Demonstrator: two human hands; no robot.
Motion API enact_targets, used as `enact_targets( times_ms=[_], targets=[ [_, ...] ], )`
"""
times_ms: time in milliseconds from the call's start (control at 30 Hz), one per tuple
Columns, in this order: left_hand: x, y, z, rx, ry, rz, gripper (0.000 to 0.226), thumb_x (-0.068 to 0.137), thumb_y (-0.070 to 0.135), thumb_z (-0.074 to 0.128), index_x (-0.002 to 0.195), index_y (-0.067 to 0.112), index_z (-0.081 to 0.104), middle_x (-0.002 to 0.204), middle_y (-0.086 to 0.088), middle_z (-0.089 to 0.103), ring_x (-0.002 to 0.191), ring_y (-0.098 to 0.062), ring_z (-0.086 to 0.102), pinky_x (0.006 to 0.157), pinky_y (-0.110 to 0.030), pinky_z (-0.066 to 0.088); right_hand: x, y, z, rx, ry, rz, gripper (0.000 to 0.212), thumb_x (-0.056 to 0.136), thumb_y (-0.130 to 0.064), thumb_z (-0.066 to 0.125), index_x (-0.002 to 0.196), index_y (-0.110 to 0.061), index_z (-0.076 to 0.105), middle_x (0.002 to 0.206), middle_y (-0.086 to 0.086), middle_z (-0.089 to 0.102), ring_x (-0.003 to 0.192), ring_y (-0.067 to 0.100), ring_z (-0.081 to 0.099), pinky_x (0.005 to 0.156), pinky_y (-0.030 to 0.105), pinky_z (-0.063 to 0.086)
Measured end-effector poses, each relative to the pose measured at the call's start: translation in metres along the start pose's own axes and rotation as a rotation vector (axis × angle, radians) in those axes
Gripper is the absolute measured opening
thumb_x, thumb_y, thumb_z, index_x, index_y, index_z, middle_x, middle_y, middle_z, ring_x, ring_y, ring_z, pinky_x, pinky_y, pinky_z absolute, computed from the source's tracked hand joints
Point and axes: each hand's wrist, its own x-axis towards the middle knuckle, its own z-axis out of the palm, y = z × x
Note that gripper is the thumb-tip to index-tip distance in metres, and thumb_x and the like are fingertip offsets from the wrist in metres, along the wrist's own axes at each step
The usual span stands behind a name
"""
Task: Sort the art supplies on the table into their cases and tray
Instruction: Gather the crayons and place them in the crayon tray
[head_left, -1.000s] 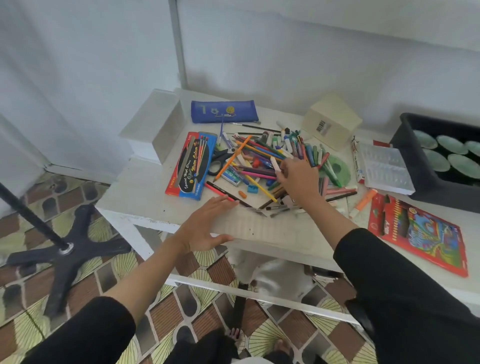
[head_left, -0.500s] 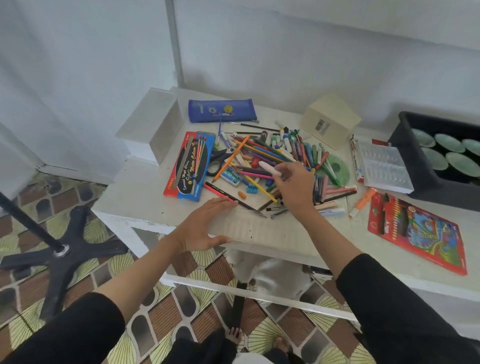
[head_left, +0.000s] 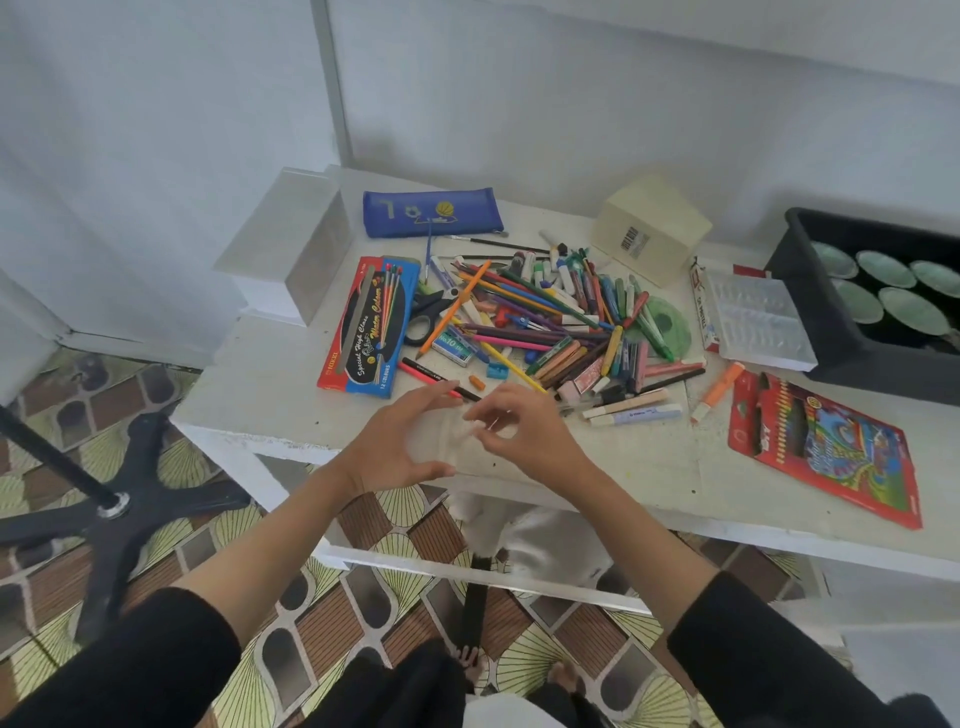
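While left hand (head_left: 392, 449) fingers (head_left: 435, 393) spread round clear case (head_left: 448, 442), right hand (head_left: 530, 441) pinches pale stick (head_left: 475, 415) above

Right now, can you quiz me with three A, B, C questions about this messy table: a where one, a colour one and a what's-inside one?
1. Where is the blue pencil case? A) behind the pile of pens B) under the table C) on the floor
2. What colour are the scissors' handles? A) red B) black C) yellow
3. The black tray is: A) empty B) full of pencils C) holding round green dishes
Answers: 1 A, it lies just beyond the pile; 2 B, black loops poke out at the pile's left; 3 C, green dishes sit inside it.
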Motion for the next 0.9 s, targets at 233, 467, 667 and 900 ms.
enact_targets(
  times_ms=[233,467,667,900],
  targets=[
    [0.0,-0.001,0.001,0.003,-0.001,0.009,0.094,0.066,0.055,0.076,0.144,0.025,0.035,0.137,0.014,0.049,0.128,0.0,0.043,0.106,-0.018,0.033,0.0,0.005,0.016,-0.307,-0.141,-0.31,0.011,0.072,-0.001,0.074,0.082,-0.005,0.072,0.083,0.006,0.062,0.073,0.016,0.057,0.065,0.023,0.045],
    [-0.001,0.001,0.0,0.075,-0.027,0.01,0.089,0.065,0.062,0.072,0.141,0.025,0.042,0.145,0.026,0.029,0.142,0.003,0.016,0.11,-0.021,0.019,-0.002,0.013,0.018,-0.434,-0.275,-0.385,0.012,0.068,0.004,0.073,0.079,-0.001,0.073,0.081,0.012,0.064,0.064,0.026,0.061,0.058,0.027,0.049],
    [0.001,-0.003,0.001,0.13,-0.013,0.038,0.09,0.063,0.06,0.075,0.14,0.024,0.043,0.144,0.019,0.031,0.144,0.001,0.003,0.113,-0.025,0.012,-0.004,0.017,0.02,-0.351,-0.238,-0.356,0.008,0.079,-0.008,0.068,0.079,-0.002,0.073,0.084,0.008,0.064,0.066,0.021,0.061,0.06,0.029,0.051],
    [0.005,-0.004,0.002,0.416,0.111,0.159,0.084,0.063,0.076,0.061,0.127,0.022,0.058,0.143,-0.004,0.037,0.146,-0.014,0.001,0.114,-0.033,0.009,0.004,0.019,0.006,-0.264,-0.36,-0.253,0.015,0.083,-0.003,0.064,0.095,-0.004,0.074,0.097,0.005,0.064,0.083,0.016,0.061,0.078,0.022,0.048]
  ],
)
